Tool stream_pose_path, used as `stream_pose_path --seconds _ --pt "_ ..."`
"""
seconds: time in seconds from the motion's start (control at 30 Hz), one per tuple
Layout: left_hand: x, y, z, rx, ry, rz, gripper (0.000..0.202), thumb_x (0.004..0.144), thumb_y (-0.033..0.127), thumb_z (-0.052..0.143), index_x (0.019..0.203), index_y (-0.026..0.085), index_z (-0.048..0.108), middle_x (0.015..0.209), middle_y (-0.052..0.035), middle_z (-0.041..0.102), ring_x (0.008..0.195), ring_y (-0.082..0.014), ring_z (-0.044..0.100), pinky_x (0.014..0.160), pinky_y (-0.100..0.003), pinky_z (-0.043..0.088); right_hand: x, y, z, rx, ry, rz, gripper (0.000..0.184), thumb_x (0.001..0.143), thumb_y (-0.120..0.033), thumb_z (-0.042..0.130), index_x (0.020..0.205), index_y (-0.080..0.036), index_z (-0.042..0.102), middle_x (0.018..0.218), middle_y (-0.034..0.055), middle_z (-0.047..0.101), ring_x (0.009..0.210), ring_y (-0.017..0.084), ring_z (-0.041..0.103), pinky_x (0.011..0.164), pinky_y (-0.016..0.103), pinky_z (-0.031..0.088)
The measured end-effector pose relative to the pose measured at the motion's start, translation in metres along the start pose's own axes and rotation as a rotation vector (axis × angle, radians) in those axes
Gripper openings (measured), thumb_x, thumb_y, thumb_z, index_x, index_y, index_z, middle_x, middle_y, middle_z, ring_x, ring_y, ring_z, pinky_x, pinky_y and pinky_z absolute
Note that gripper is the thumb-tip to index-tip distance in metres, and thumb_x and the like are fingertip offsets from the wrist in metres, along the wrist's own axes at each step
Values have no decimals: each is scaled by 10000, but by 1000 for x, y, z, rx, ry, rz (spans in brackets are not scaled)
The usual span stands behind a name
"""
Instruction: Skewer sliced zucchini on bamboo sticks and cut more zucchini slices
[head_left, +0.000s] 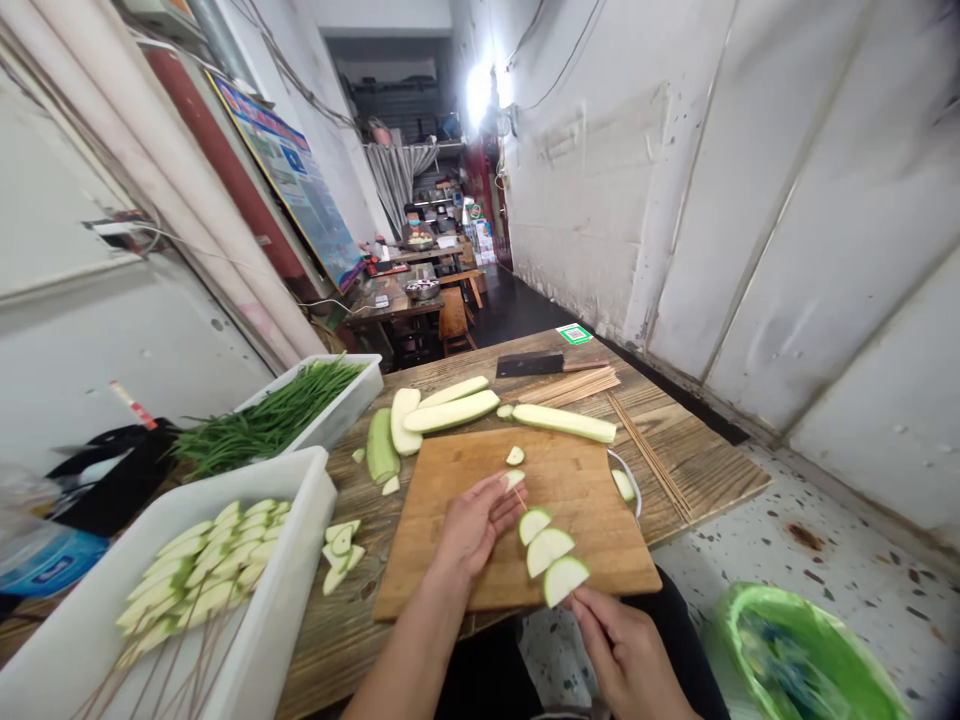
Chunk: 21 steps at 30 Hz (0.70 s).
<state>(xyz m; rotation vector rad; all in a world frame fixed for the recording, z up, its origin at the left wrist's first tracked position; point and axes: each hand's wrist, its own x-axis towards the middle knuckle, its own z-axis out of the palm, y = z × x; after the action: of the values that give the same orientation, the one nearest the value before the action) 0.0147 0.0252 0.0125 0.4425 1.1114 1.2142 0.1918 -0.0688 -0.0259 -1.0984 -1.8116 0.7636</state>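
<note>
My right hand is closed around the near end of a thin wooden skewer, low at the front edge of the cutting board. Several half-round zucchini slices with green rims are threaded along it. At the skewer's far tip, the fingers of my left hand pinch another zucchini slice; whether the tip has gone into it I cannot tell. A small loose piece of zucchini lies on the board just beyond my fingertips.
Peeled zucchinis, a cleaver and bundled skewers lie behind the board. Left stand a white tub of skewered slices, offcuts and a bin of green chives. A green bucket is on the floor at right.
</note>
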Motion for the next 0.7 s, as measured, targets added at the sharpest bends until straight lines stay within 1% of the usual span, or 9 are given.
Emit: stream_pose_path --seconds 0.1,0.3,0.43,0.7 --pt "-1 2 0 -43 32 -31 171 787 134 559 933 58 607 874 -168 680 774 -177 660 697 -259 536 -1 1 0 4 -18 -9 253 910 -242 383 920 -138 614 723 70 665 620 157 630 634 217 497" --pt "-3 3 0 -75 22 -46 187 785 94 548 959 39 592 862 -178 680 763 -185 665 682 -257 542 -1 2 1 10 -1 14 272 909 -256 389 929 -129 629 732 75 668 643 165 640 629 212 490" --pt "-4 3 1 -74 24 -45 191 786 92 547 961 34 595 854 -180 680 753 -185 665 678 -258 544 0 1 1 19 -10 28 291 914 -270 381 935 -136 638 696 62 652 597 154 613 633 214 488" --pt "-2 3 1 -64 -16 -16 176 779 84 559 940 42 615 851 -175 680 745 -183 664 687 -261 544 1 -1 -1 5 -43 34 310 918 -284 358 893 -146 634 641 41 604 545 142 556 665 233 480"
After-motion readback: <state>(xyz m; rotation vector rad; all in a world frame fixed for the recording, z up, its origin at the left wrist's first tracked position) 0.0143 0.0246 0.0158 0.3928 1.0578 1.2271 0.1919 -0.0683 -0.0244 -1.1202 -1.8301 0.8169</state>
